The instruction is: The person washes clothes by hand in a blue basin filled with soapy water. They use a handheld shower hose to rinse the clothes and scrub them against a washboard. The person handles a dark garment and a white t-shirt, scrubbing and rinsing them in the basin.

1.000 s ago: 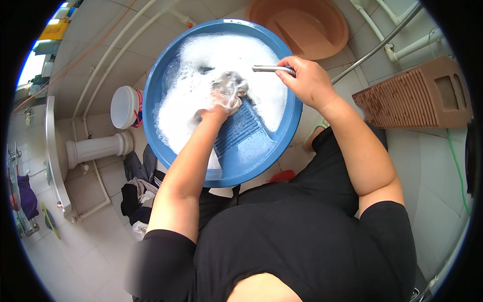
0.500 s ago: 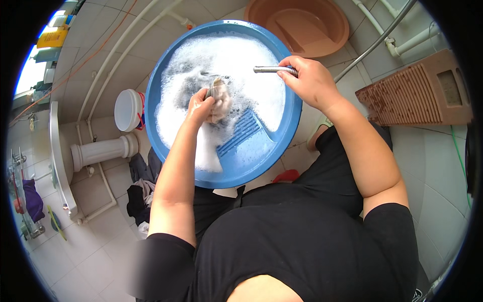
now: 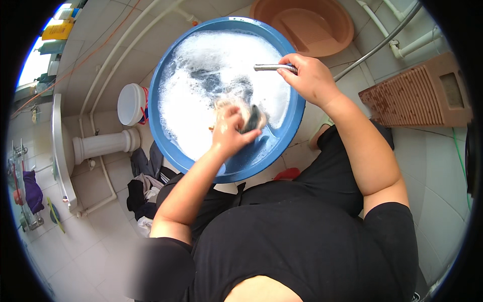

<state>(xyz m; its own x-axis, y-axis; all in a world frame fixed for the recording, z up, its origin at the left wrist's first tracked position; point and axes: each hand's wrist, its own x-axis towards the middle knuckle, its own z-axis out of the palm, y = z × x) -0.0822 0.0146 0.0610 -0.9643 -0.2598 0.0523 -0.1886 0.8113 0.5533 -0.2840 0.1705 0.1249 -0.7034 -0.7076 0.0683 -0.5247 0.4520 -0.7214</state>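
A blue round washtub [image 3: 156, 95] full of white suds [image 3: 193, 108] stands before me. Over its near side my left hand [image 3: 230, 132] grips a small wet piece of cloth [image 3: 259, 121], beige with a dark patch, smeared by motion. My thumb lies across its dark part; just what kind of item it is I cannot tell. Above the tub's right rim, my right hand [image 3: 309, 78] is closed round the end of a metal hose [image 3: 271, 67], its tip pointing left over the foam. No water shows coming from the tip.
Behind the tub lies a brown basin [image 3: 317, 25]. To the right leans a brown washboard [image 3: 412, 95]. At left are a white bucket [image 3: 132, 104], a sink pedestal [image 3: 105, 144] and a heap of clothes [image 3: 141, 194] on the tiled floor. A grey hose [image 3: 377, 50] runs at upper right.
My left hand has moved right and nearer with the cloth, towards the tub's ribbed part, which it and the suds now largely cover. My right hand stays with the hose end.
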